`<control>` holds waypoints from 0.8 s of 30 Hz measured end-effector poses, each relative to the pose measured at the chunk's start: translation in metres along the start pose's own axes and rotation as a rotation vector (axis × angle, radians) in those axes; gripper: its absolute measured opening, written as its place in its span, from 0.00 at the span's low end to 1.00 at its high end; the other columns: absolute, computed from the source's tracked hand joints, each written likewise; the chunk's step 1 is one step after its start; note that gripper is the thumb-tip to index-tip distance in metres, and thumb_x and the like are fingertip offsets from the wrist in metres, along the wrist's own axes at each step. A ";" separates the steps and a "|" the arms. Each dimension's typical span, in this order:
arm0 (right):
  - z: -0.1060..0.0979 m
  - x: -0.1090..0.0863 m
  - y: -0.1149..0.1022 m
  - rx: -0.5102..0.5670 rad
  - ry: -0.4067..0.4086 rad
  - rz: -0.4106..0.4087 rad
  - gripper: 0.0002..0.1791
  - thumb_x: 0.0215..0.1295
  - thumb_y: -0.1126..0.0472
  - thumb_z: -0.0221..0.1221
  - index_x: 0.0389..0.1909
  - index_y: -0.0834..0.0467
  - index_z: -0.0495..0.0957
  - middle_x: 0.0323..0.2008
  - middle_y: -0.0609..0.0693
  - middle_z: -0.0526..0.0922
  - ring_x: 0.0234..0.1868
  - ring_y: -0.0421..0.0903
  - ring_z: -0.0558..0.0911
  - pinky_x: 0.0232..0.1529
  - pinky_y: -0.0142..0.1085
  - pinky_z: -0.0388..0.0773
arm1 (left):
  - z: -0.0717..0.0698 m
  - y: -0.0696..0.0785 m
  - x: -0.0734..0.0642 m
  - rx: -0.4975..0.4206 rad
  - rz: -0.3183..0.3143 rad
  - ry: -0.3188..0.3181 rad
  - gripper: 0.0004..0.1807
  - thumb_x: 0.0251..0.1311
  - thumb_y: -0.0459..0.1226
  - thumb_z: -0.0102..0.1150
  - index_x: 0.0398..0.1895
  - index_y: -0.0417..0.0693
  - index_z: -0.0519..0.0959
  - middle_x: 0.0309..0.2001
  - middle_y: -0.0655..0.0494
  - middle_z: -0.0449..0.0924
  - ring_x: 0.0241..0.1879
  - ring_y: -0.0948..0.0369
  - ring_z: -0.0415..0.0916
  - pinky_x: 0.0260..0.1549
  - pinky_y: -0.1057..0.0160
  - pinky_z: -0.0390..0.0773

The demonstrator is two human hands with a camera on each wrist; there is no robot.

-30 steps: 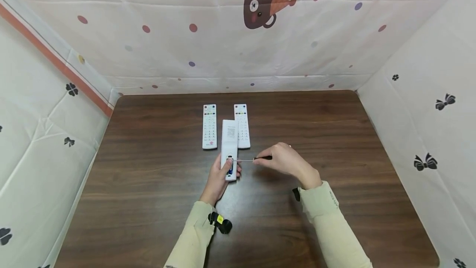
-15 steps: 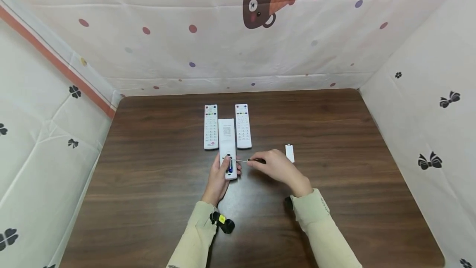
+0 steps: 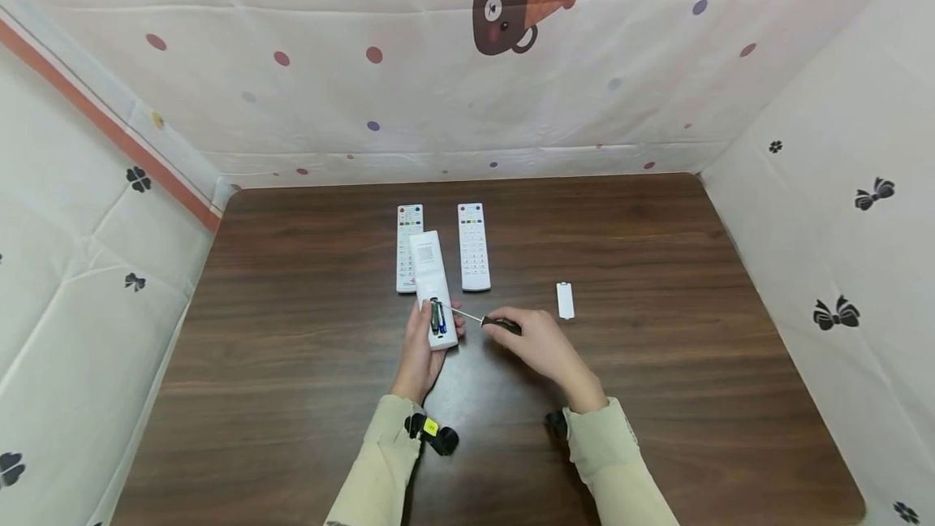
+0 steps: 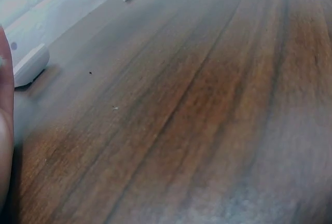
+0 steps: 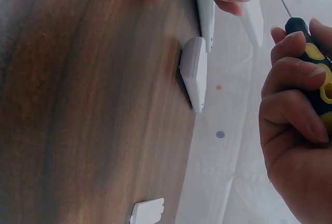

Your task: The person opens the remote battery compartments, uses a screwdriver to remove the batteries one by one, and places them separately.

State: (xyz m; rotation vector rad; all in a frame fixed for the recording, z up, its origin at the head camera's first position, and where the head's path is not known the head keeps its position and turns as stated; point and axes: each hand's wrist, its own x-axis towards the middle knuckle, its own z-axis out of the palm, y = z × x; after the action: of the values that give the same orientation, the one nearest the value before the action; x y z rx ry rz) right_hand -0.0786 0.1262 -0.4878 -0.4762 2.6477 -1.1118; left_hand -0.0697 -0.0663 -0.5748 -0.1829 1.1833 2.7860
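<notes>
My left hand (image 3: 419, 354) grips a white remote control (image 3: 427, 260), its back turned up and its top end leaning left. The battery compartment is uncovered; batteries (image 3: 438, 320), one green and one blue, lie inside, with my thumb at its left edge. In my right hand (image 3: 546, 349) is a screwdriver (image 3: 502, 324), its black and yellow handle (image 5: 312, 52) wrapped by curled fingers. The thin shaft points left, its tip at the upper part of the compartment in the head view. Only a sliver of the left hand (image 4: 5, 125) shows in the left wrist view.
Two more white remotes lie buttons up behind my hands, the left one (image 3: 409, 227) partly covered by the held remote and the right one (image 3: 475, 246) in full view. A small white battery cover (image 3: 565, 301) rests right of them on the brown wooden table (image 3: 694, 307).
My right hand has moved nearer to me and left, bringing the battery cover into sight. The held remote has shifted left and tilted, and my left thumb has moved off the batteries.
</notes>
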 end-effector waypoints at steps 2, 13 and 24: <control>0.000 -0.003 0.000 -0.006 0.003 -0.003 0.15 0.58 0.42 0.53 0.41 0.44 0.79 0.36 0.36 0.80 0.35 0.34 0.76 0.37 0.35 0.73 | -0.001 0.000 0.000 0.002 0.008 -0.002 0.28 0.64 0.50 0.41 0.63 0.49 0.53 0.49 0.40 0.68 0.38 0.53 0.71 0.37 0.58 0.77; -0.010 -0.018 -0.001 -0.194 -0.009 -0.136 0.17 0.58 0.49 0.57 0.46 0.51 0.80 0.40 0.44 0.81 0.41 0.38 0.78 0.43 0.37 0.75 | -0.002 -0.002 0.000 -0.012 0.026 -0.016 0.30 0.60 0.30 0.46 0.64 0.52 0.52 0.52 0.37 0.66 0.40 0.53 0.72 0.38 0.58 0.76; -0.021 -0.018 -0.022 -0.454 -0.026 -0.290 0.13 0.55 0.53 0.60 0.41 0.51 0.82 0.29 0.41 0.80 0.25 0.37 0.76 0.24 0.31 0.73 | 0.001 0.002 0.000 0.044 -0.015 0.002 0.31 0.57 0.27 0.45 0.64 0.52 0.52 0.52 0.37 0.66 0.39 0.53 0.73 0.39 0.56 0.76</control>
State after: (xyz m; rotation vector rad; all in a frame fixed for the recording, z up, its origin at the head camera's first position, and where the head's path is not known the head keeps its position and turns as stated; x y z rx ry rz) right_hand -0.0648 0.1322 -0.4561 -0.9757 2.8676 -0.5461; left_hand -0.0705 -0.0669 -0.5726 -0.1905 1.2367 2.7447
